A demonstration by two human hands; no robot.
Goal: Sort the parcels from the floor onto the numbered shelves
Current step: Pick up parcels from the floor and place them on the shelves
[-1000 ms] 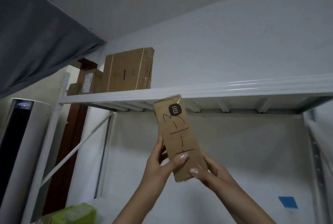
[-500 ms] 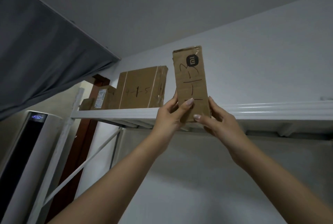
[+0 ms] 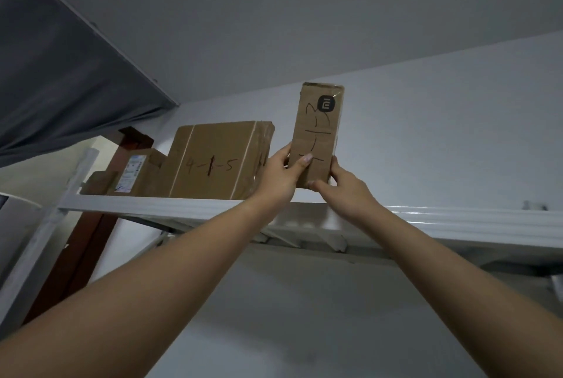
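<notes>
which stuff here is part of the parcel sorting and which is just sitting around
Part of the job:
- narrow parcel, held by the left hand and the right hand
- white shelf
- big box marked 4-1-5 and small labelled box, both already on the shelf

Just there:
- grey curtain
- brown door frame

1. The parcel [image 3: 316,134] at the centre of the frame is showing brown cardboard with black handwriting and a black logo.
2. The shelf [image 3: 457,222] is looking white.
3. The curtain [image 3: 61,73], upper left, is looking dark grey.
</notes>
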